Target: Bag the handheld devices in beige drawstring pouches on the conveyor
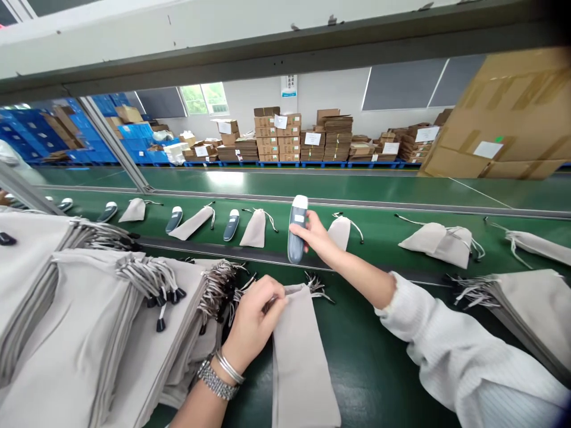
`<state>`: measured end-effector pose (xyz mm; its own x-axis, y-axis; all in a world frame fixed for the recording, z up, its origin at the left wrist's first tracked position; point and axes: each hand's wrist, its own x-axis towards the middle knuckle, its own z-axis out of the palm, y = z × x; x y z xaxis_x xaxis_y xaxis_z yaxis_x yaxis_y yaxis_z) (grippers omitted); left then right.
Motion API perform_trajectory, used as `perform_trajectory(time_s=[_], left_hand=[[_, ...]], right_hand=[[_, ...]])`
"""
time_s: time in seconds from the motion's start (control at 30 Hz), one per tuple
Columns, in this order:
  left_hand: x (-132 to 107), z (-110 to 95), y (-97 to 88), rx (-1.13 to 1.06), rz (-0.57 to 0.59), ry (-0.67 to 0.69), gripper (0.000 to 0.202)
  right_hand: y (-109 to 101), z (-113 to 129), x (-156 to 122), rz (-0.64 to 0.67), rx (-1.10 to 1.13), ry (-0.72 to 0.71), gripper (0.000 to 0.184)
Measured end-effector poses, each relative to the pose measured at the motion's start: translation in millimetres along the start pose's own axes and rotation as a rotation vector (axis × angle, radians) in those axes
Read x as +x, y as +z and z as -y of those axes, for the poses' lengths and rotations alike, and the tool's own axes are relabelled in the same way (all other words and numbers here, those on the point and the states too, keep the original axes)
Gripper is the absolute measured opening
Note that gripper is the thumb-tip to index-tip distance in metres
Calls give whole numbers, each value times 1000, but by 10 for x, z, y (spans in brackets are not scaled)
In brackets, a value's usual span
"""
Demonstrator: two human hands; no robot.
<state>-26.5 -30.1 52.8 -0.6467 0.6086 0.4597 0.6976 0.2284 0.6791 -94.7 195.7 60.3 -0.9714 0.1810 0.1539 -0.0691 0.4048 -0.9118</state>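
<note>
My right hand [316, 233] is closed around a grey, ribbed, oblong device with a white cap [297, 245]. It holds this device upright over the near edge of the belt. Lower down, my left hand [259, 309] pinches the upper corner of a light grey drawstring pouch [303, 356], which lies flat on the green surface. The pouch's cords stick out at its top right. Behind my right hand, another drawstring pouch [339, 230] is partly hidden. To the left on the belt lie a similar device [231, 226] and a filled-looking pouch [255, 229].
Thick stacks of drawstring pouches [84, 321] cover the left side, and another stack [535, 303] is at right. The green belt [303, 276] carries more pouches and devices. A metal beam [267, 35] crosses overhead. A large cardboard box [504, 119] stands far right.
</note>
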Motion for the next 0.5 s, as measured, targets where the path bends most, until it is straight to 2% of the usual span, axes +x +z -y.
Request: perform_trajectory(time_s=[0.07, 0.13, 0.27, 0.33, 0.4, 0.5], left_hand=[[2, -27, 3, -158, -31, -43, 16], [3, -55, 8, -250, -58, -69, 15], [0, -97, 9, -353, -144, -116, 15], [-4, -110, 8, -398, -202, -140, 15], [-7, -116, 10, -433, -258, -167, 15], [-3, -106, -1, -489, -347, -216, 17]], right_hand=[[-52, 107, -275, 29, 238, -78, 59], [-103, 188, -497, 92, 329, -107, 62], [-198, 321, -735, 402, 232, -114, 37], [-235, 398, -790, 531, 141, -114, 38], [-258, 475, -830, 600, 66, -107, 42], [-291, 561, -866, 690, 47, -64, 36]])
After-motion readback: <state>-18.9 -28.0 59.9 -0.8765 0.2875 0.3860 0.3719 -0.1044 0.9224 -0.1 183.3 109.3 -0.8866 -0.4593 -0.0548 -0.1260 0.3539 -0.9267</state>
